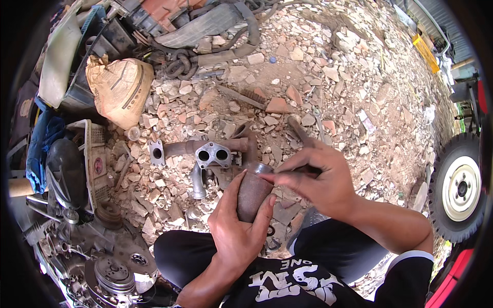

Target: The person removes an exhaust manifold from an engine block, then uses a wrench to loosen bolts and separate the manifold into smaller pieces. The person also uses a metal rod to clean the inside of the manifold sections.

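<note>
I note my left hand (239, 226) wrapped around the rusty pipe (252, 194), upright just before the flanged manifold (205, 154), right hand (321, 177) fingers pinching its rim; judged heavy, rigid, rough—grip mid-barrel.

An outdoor repair yard: rubble ground (328, 77) strewn with a rusty manifold (205, 151), engine parts (110, 272), chain (179, 64) and straps (215, 23), with a vehicle wheel (459, 187) at the right.
</note>
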